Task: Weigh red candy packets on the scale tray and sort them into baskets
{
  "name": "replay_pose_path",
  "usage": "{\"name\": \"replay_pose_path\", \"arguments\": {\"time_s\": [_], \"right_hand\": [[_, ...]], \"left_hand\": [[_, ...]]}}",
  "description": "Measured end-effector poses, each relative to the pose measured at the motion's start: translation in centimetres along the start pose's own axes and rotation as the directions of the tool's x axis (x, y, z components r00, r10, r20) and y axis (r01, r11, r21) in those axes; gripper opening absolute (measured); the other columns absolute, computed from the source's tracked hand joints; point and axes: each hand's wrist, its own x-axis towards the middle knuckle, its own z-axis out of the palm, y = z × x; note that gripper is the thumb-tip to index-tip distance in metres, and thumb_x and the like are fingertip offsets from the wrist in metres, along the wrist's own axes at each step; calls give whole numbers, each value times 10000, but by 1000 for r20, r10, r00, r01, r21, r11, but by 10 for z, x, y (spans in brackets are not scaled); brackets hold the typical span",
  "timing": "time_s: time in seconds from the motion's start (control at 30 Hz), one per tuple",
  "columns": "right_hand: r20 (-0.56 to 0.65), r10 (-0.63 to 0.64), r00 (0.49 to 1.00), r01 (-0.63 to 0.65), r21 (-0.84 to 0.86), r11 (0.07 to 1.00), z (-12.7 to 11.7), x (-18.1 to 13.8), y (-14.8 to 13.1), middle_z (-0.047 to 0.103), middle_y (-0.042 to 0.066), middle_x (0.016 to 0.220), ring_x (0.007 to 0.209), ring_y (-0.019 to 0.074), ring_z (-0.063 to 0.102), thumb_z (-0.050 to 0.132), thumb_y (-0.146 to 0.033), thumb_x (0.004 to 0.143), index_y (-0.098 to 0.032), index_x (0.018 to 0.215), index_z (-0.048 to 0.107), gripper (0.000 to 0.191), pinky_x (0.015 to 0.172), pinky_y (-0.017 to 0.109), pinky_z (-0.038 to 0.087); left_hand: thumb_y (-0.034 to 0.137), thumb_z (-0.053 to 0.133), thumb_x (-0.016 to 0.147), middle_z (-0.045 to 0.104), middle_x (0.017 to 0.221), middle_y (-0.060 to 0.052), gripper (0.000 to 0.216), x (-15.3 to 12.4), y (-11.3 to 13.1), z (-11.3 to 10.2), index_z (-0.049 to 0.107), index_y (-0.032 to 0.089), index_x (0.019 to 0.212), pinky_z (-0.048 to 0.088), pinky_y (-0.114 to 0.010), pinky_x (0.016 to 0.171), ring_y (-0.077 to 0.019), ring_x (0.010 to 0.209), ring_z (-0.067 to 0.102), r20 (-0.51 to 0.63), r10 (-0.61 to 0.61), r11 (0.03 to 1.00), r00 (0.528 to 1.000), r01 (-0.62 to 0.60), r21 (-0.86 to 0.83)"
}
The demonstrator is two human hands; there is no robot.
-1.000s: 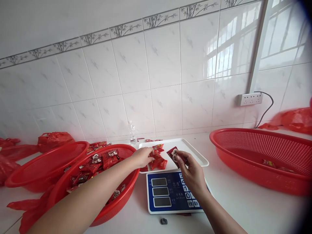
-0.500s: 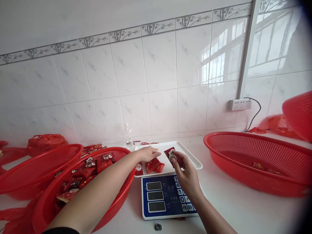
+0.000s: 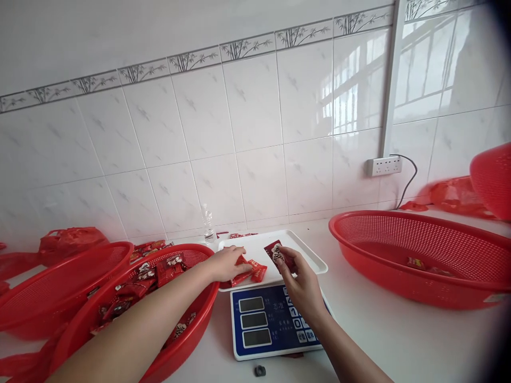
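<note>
A white tray (image 3: 307,254) sits on top of a blue electronic scale (image 3: 271,322) on the white counter. My left hand (image 3: 228,263) lies over a small pile of red candy packets (image 3: 255,271) at the tray's near left edge, fingers curled on them. Just to the right, my right hand (image 3: 300,282) pinches a single dark red packet (image 3: 274,252) with white markings and holds it upright above the tray. A red perforated basket (image 3: 191,319) full of the same packets stands under my left forearm.
A second red basket (image 3: 59,287) lies to the far left, with red plastic bags (image 3: 67,239) behind it. At right stands a large red basket (image 3: 419,255) holding a few packets. A small clear bottle (image 3: 208,223) stands by the tiled wall, a wall socket (image 3: 384,165) farther right.
My left hand has slid back toward the tray's near left edge over the packets. The right hand still holds its packet, shifted slightly left. The view has panned a little to the right.
</note>
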Motion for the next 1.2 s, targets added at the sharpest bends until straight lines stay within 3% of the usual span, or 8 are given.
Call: {"name": "replay_pose_path", "arguments": {"time_s": [0.17,0.27,0.4,0.5,0.63,0.8,1.03,1.2], "right_hand": [[25,-41,999,41,-4,999,1,-1,1,649,92,980,790,186,613,502,-418,853,-202,1102,551,333,676,323,515],[70,-121,990,116,75,990,4,-5,1,635,85,997,834,188,620,534,-380,836,-225,1137,500,340,730,345,520],[231,-152,961,104,208,973,6,-12,-4,641,43,928,777,166,627,542,-347,832,-259,1372,245,622,708,335,527],[362,-105,926,46,168,985,3,-12,-8,659,64,991,883,187,630,523,-358,849,-236,1341,377,528,795,356,508],[150,71,986,-95,162,982,-4,-2,-8,674,105,1009,919,235,639,534,-443,829,-181,1175,553,435,768,364,506],[-6,233,972,-226,218,949,-8,5,-5,685,133,980,855,244,662,548,-493,803,-149,1095,596,453,646,329,512],[60,169,984,-178,179,968,-2,-1,0,617,124,1162,952,235,634,544,-502,809,-171,1012,616,396,844,380,485],[54,188,981,-195,182,964,-2,0,2,634,106,1145,937,245,643,570,-510,786,-188,1080,599,438,841,384,485]], "left_hand": [[452,409,892,600,1134,-92,386,-13,7,-10,567,188,1125,412,-326,909,-212,1056,547,-194,-31,958,980,-27,-287],[421,538,836,631,1085,-72,380,-23,27,-9,580,185,1131,443,-306,878,-193,988,583,-166,27,898,986,-97,-429],[268,569,810,680,872,-30,145,-32,57,1,672,180,862,482,-278,792,-167,839,621,-135,193,824,972,-235,-516],[230,536,819,686,916,-28,160,-33,63,1,668,192,899,485,-285,813,-169,878,628,-86,246,802,965,-253,-542],[282,618,760,542,1282,-87,444,-30,35,-16,564,210,1194,360,-368,1007,-240,1190,480,-117,138,953,984,-164,-255],[478,772,541,247,1489,-130,1005,-21,-12,-33,310,269,1410,169,-548,1060,-387,1365,130,193,-74,992,979,52,112],[783,469,659,46,1534,-108,1025,2,-9,-7,135,244,1464,37,-530,1089,-350,1383,-50,167,-128,966,978,86,242],[815,357,689,-31,1537,-75,963,26,0,11,67,316,1460,73,-559,1077,-338,1385,-53,141,-103,981,985,77,180]]}}
